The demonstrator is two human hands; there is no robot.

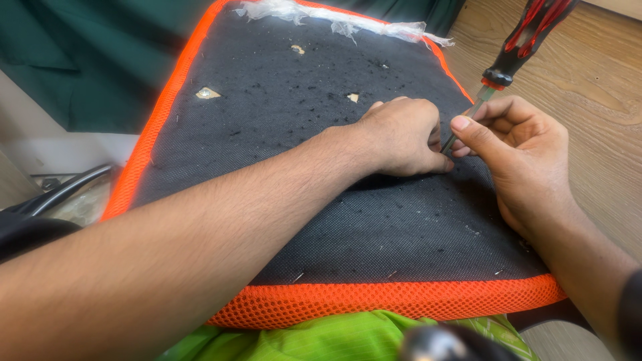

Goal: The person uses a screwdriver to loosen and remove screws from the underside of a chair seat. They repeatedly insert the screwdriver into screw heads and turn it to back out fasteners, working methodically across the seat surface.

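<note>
Left hand (pixel 401 137) presses, fingers curled, on the black seat underside (pixel 301 134) at frame centre — right hand (pixel 515 150) pinches the shaft of a red-and-black screwdriver (pixel 518 47), tip down between both hands — orange mesh edge (pixel 394 301) below.

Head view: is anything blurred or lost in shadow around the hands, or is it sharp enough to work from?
Head view: even soft light, no glare; left hand and right hand on the black fabric panel are fairly sharp; the screwdriver handle is slightly blurred; its tip is hidden between the hands; a dark object at the bottom edge is out of focus; frame edges smear.
</note>
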